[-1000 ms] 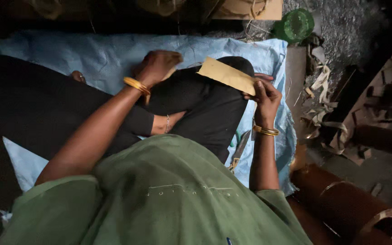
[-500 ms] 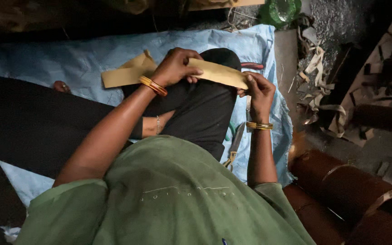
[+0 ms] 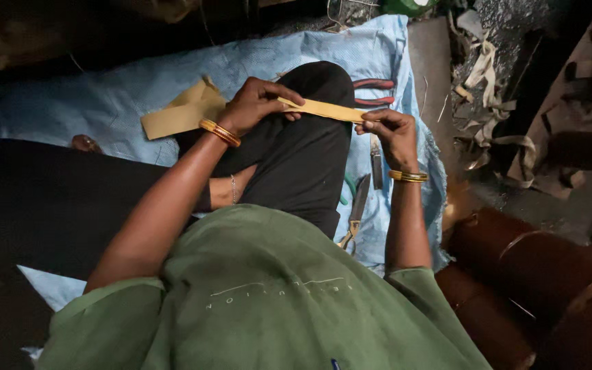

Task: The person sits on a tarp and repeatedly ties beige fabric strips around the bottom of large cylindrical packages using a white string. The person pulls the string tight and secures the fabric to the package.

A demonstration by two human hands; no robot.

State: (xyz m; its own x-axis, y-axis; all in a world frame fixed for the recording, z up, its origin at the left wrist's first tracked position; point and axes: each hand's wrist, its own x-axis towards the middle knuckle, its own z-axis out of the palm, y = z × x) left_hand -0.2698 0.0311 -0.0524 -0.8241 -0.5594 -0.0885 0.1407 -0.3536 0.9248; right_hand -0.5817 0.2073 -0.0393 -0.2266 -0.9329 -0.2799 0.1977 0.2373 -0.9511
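Seated on a blue sheet, one knee drawn up in black trousers. Left hand closed over a tan strip, fingers curled on top of it just above the knee, gold bangles at the wrist. Right hand pinching the strip's right end between thumb and fingertips, the other fingers folded in, a gold bangle at that wrist too. Strip stretched taut and nearly level between the two hands, across the top of the knee. Left of the left hand, the wider tan tail of the same material, folded and trailing down onto the sheet.

Beyond the right hand, red-handled pliers lying on the sheet at the far right. Nearer, below the right wrist, scissors with yellowish handles resting on the sheet beside the leg, blades pointing away. Just beside them, a small grey tool, kind hard to tell. Green shirt filling the near part of the view. On the right, off the sheet, pale scraps strewn on dark ground, and brown pipes nearer.
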